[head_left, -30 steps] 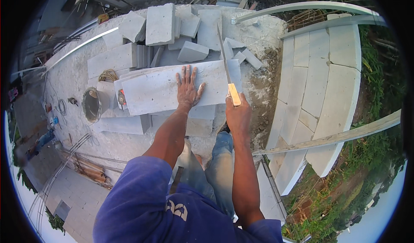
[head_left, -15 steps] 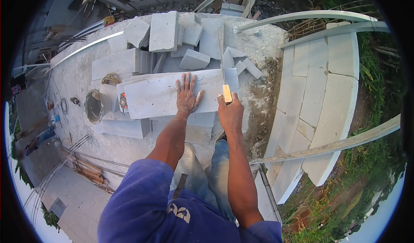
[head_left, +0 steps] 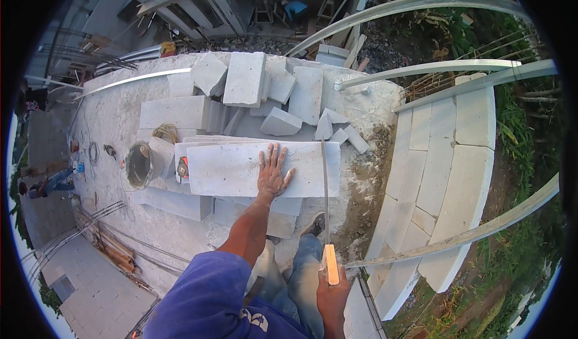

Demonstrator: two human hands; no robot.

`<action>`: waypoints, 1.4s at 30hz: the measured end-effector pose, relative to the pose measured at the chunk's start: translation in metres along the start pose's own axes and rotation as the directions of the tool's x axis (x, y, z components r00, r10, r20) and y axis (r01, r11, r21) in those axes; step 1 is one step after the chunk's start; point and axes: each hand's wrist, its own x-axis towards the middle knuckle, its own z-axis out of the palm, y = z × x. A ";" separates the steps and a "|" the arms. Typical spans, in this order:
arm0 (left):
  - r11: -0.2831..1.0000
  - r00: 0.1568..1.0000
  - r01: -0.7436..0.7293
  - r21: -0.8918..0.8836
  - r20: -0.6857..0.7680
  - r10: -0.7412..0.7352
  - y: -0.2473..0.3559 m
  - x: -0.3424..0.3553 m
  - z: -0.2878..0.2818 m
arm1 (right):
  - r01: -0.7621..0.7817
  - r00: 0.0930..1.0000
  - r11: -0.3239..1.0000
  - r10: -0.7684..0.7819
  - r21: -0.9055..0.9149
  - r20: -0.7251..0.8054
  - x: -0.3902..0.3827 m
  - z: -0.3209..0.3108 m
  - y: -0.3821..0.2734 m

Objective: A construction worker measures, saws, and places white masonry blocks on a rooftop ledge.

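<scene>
My left hand (head_left: 272, 176) lies with fingers spread on a long pale grey block slab (head_left: 229, 169), atop a stack of similar pieces. My right hand (head_left: 331, 292) is wrapped round the light wooden handle of a hand saw (head_left: 331, 261), low in the picture near my legs. The saw's long blade (head_left: 326, 209) runs up across the right part of the slab. Just left of the slab are a red-and-dark tool (head_left: 183, 168), a grey bucket (head_left: 138, 164) and a coil of tan rope or hose (head_left: 165, 132).
Broken blocks (head_left: 243, 77) are heaped beyond the slab. A row of laid blocks (head_left: 457, 182) lines the right, crossed by curved-looking metal bars (head_left: 481, 231). A co-worker (head_left: 48, 179) in jeans is at the far left. Rebar (head_left: 102, 218) lies lower left.
My right hand and the saw have moved back toward my body, far down the picture. My left hand stays on the slab. The view has tilted, so the surroundings appear lower.
</scene>
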 end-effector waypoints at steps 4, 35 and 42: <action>1.000 1.000 -0.004 0.012 -0.007 0.005 0.004 0.004 -0.004 | -0.054 0.997 0.994 0.048 -0.093 -0.060 0.099 0.040 -0.018; 1.000 0.996 0.007 -0.003 -0.087 -0.007 0.004 0.001 0.011 | 0.178 0.980 0.983 -0.181 0.034 0.078 0.210 0.069 0.007; 0.988 0.990 -0.028 -0.150 0.135 0.049 -0.046 0.001 -0.043 | 0.267 0.960 0.963 -0.269 0.026 0.074 0.209 0.084 0.002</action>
